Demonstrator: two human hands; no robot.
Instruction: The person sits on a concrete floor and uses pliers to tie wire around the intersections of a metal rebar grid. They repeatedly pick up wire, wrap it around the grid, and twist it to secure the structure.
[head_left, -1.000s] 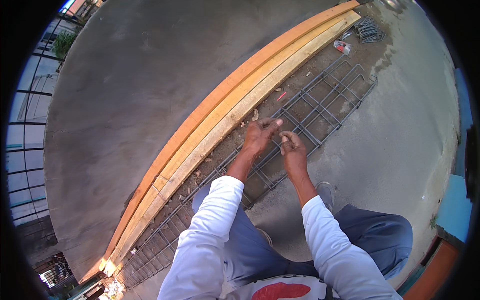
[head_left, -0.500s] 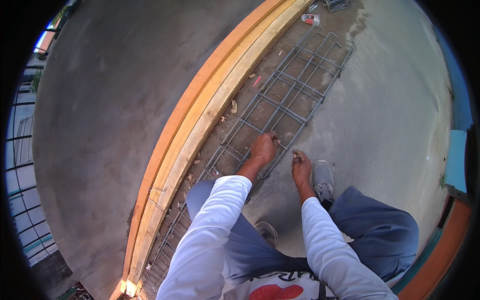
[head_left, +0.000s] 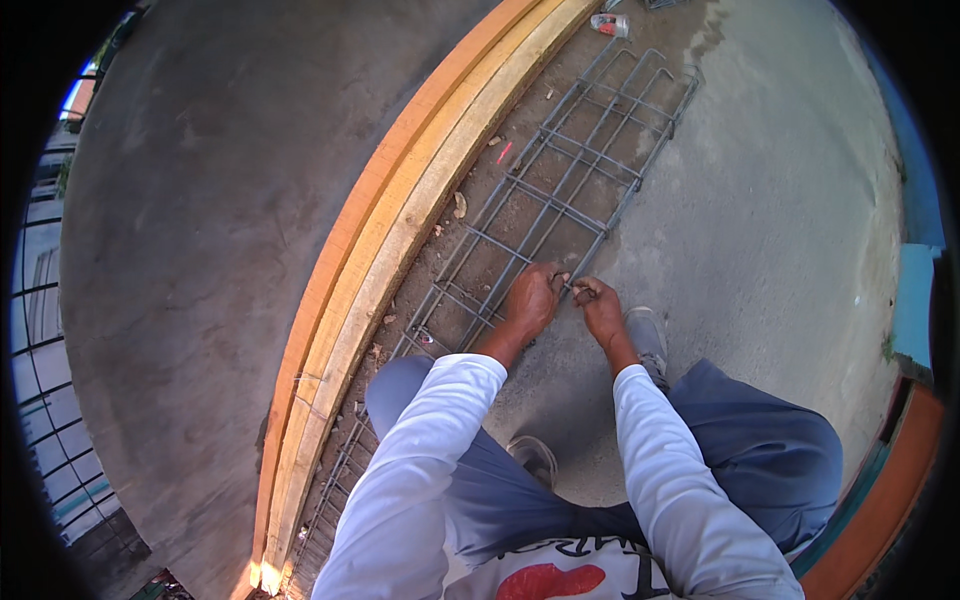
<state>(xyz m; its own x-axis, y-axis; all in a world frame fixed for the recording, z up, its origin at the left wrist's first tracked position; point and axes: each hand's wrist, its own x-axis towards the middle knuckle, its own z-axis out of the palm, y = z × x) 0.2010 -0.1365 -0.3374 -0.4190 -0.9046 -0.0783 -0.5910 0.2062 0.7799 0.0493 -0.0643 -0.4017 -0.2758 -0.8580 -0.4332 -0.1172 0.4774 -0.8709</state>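
A long grey rebar cage [head_left: 567,208], made of rods with cross ties, lies on the dirt. My left hand [head_left: 535,298] is closed in a pinch over the cage's near right rod. Close beside it, my right hand [head_left: 601,312] is also closed, with its fingertips at the outer side of that rod. The two sets of fingertips almost meet. Whatever is between the fingers is too small and too covered to make out.
Long wooden beams [head_left: 372,225] run along the cage's left side. A clear plastic cup [head_left: 609,25] lies past its far end. My shoes [head_left: 648,338] stand on the concrete floor [head_left: 760,230] to the right. A dark grey slab [head_left: 210,260] lies beyond the beams.
My right hand has moved up and left, bringing its fingertips close to my left hand's. The left hand stays at the rod. The whole view has shifted slightly.
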